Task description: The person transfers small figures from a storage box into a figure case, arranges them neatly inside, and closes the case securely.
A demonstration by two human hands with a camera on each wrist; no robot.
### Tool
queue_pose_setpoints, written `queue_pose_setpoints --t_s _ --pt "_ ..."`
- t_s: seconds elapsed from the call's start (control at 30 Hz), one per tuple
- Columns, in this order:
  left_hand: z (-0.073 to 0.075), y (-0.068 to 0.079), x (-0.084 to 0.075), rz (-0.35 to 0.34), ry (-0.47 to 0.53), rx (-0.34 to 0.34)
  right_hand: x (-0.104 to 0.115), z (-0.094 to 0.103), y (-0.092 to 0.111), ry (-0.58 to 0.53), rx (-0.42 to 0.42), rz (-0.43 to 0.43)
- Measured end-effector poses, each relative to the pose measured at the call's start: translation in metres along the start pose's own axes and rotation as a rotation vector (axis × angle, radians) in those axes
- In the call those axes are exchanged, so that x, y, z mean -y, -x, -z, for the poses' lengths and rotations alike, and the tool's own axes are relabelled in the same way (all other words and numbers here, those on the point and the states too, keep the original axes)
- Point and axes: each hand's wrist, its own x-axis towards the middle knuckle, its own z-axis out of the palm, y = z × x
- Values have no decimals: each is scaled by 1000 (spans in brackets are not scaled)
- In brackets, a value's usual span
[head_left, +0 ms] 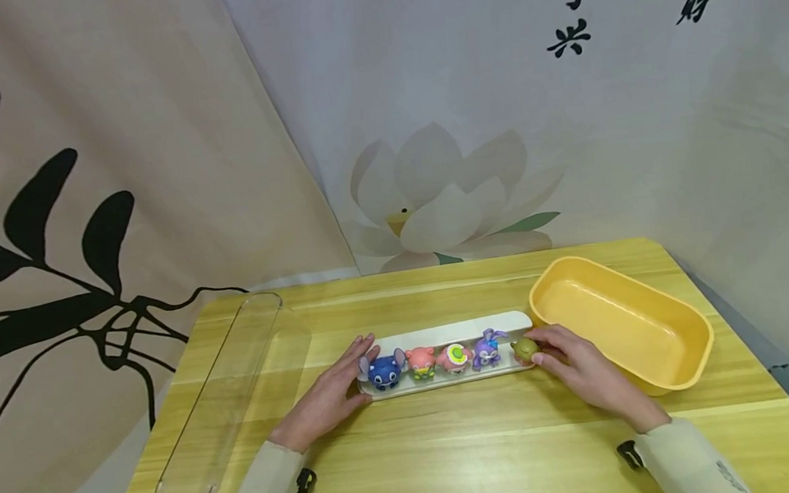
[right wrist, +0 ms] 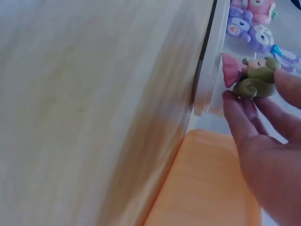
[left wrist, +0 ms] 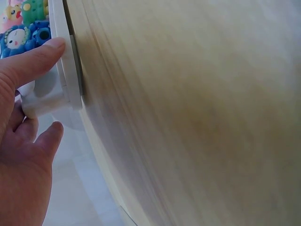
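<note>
A long white tray (head_left: 455, 329) lies across the middle of the table, bearing a row of small toy figurines. From the left come a blue big-eared figurine (head_left: 384, 371), a pink one (head_left: 421, 362), a pink one with a green-yellow round patch (head_left: 455, 358) and a purple long-eared one (head_left: 487, 348). My left hand (head_left: 330, 400) grips the tray's left end, its thumb on the near rim. At the right end, my right hand (head_left: 585, 367) pinches a figurine (right wrist: 258, 77) with olive-green hair and a pink skirt, held over the tray floor between thumb and fingers.
An orange-yellow plastic bin (head_left: 619, 315) stands behind and right of my right hand, close to the tray's end. A clear, long plastic cover (head_left: 203, 413) lies on the left side of the wooden table (head_left: 463, 448). Printed cloth (head_left: 452, 82) hangs behind the table.
</note>
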Motion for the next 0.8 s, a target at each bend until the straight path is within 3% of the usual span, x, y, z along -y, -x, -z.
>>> queue_pose_setpoints --t_s 0.23,0.53,0.8 --pt "1 -1 -1 -3 -1 0 -2 -2 -3 54 2 -8" --pt "0 0 0 -5 -4 0 1 -3 -2 90 -16 -80" --pt "1 0 -1 8 8 6 12 -5 -7 243 -113 -46"
